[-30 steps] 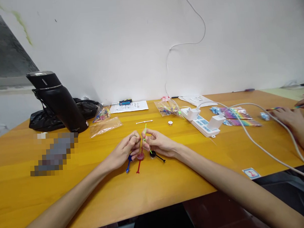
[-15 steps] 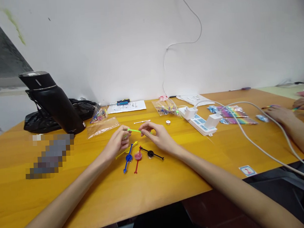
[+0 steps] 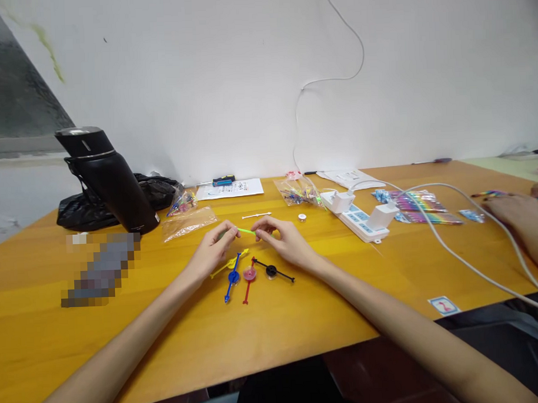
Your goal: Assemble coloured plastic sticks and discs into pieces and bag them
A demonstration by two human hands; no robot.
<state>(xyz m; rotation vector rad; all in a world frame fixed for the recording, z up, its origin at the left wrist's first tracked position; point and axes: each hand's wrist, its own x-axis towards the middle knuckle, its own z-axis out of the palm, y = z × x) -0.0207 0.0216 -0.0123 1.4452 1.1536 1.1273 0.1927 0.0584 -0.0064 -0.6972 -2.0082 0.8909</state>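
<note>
Between my two hands runs a thin light-green plastic arrow (image 3: 246, 231), its ends hidden by my fingers. My left hand (image 3: 217, 244) pinches one end, and my right hand (image 3: 279, 236) pinches the other. On the table just below lie a yellow arrow spinner (image 3: 230, 264), a blue arrow spinner (image 3: 233, 277), a red arrow spinner (image 3: 250, 274) and a black arrow spinner (image 3: 271, 271), each with a round hub. Beyond my hands are a loose white arrow (image 3: 256, 215) and a small white disc (image 3: 302, 217).
A black bottle (image 3: 113, 183) stands left by a black plastic bag (image 3: 82, 213). Bags of coloured parts (image 3: 299, 192) lie at the back. A white power strip (image 3: 355, 217) with cables sits right of centre. Far right, another person's hand (image 3: 511, 208) is near rainbow-coloured pencils (image 3: 423, 206).
The view has shifted slightly, so everything sits a little further right. My left fingers have closed up around their end of the green arrow; both hands still hold it.
</note>
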